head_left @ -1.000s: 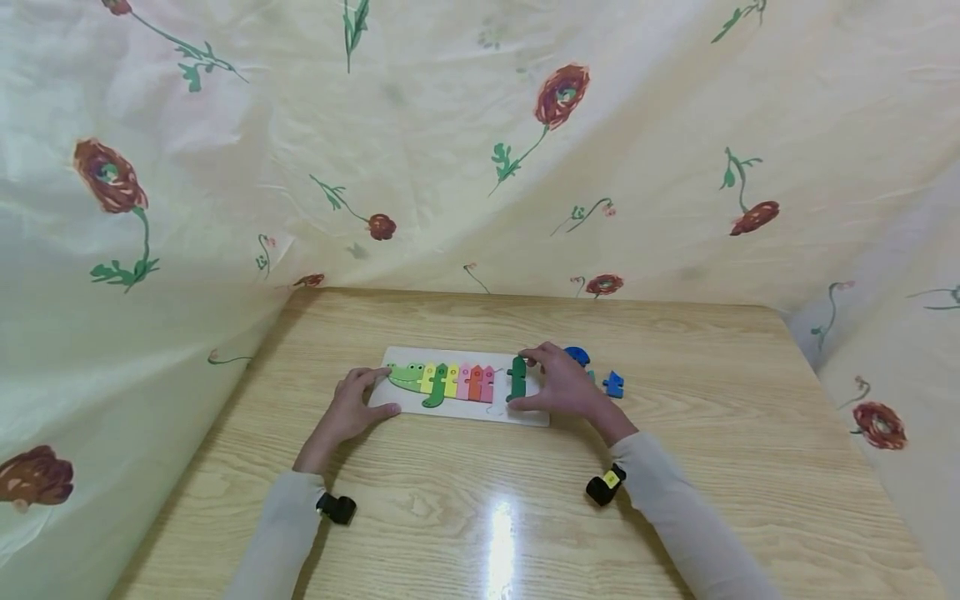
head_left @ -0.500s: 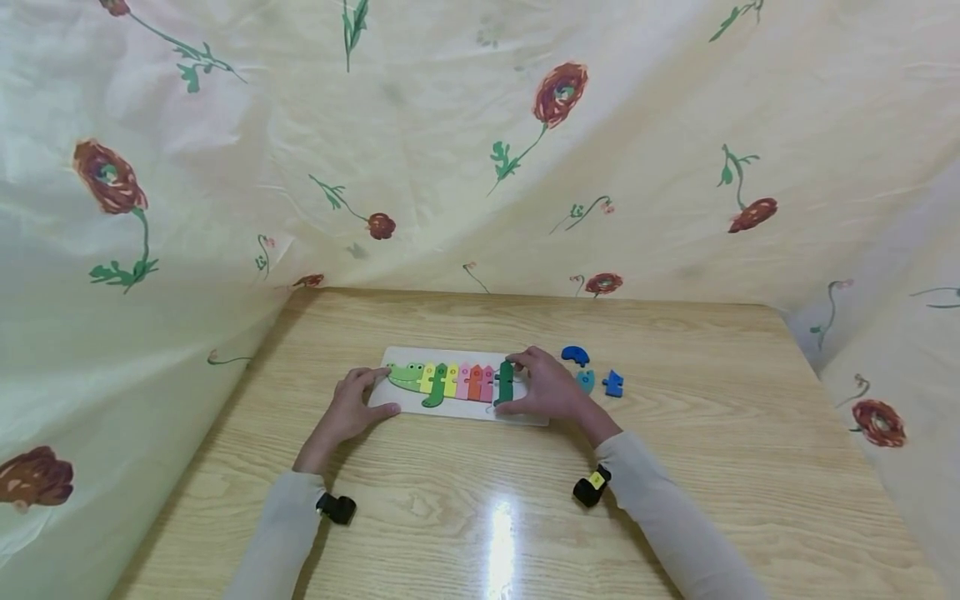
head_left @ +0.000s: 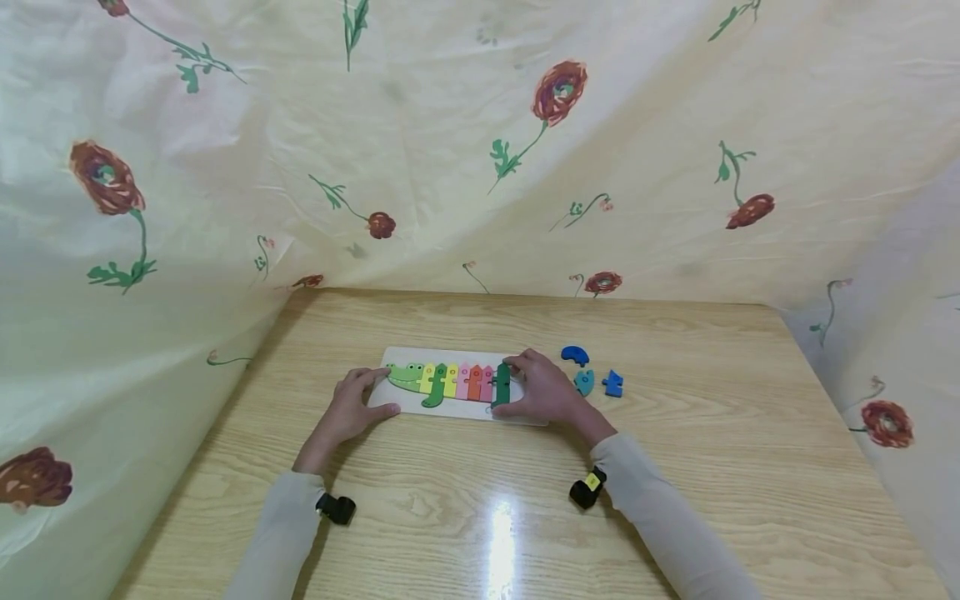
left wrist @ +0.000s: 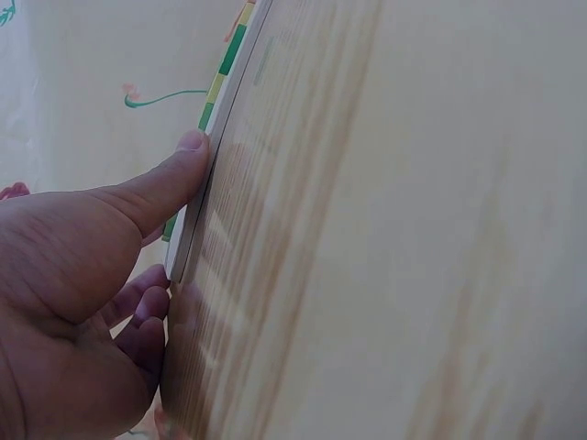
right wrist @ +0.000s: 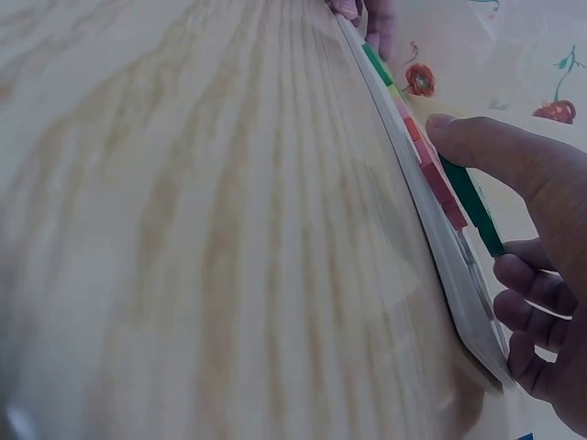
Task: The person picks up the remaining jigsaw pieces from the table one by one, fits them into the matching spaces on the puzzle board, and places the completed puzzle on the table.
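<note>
A white puzzle board [head_left: 408, 355] lies on the table, with a light green crocodile head [head_left: 407, 378] at its left end and a row of yellow, green, pink and orange pieces beside it. My left hand [head_left: 352, 407] holds the board's left end, thumb at the near edge and index finger by the head. Between thumb and fingers my right hand [head_left: 551, 392] pinches a dark green puzzle piece [head_left: 503, 379] at the row's right end. In the right wrist view this dark green piece [right wrist: 472, 203] sits tilted, slightly raised over the board.
Right of the board lie a dark blue curved piece [head_left: 575, 356], a teal piece [head_left: 584, 382] and a blue piece [head_left: 613, 383]. Flower-printed cloth [head_left: 450, 167] hangs behind and at both sides of the wooden table [head_left: 420, 500].
My right hand has moved left with the dark green piece, from over the board's right part to the pink piece's side. The teal piece has come into fuller view. My left hand stays put.
</note>
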Action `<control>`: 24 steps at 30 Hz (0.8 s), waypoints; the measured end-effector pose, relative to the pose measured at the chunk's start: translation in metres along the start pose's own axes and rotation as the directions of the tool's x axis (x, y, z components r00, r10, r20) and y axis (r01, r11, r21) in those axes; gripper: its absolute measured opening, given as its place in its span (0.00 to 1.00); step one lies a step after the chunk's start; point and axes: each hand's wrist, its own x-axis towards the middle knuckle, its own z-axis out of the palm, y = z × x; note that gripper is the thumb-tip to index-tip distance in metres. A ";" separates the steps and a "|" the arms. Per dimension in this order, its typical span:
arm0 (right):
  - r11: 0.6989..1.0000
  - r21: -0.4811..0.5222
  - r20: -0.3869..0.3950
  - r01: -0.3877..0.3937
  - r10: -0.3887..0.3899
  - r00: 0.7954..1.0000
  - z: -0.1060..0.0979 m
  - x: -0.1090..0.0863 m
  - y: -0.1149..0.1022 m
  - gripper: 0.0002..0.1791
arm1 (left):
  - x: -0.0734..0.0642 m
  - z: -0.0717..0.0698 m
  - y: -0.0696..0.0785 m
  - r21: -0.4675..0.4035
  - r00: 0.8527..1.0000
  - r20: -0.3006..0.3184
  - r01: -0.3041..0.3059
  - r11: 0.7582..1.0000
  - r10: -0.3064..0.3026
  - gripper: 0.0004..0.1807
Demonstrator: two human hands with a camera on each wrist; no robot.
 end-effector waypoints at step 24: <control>0.999 -0.046 -0.001 0.001 -0.001 1.000 0.010 0.000 -0.004 0.55 | 0.000 -0.001 -0.005 0.001 1.000 0.003 0.004 1.000 -0.004 0.41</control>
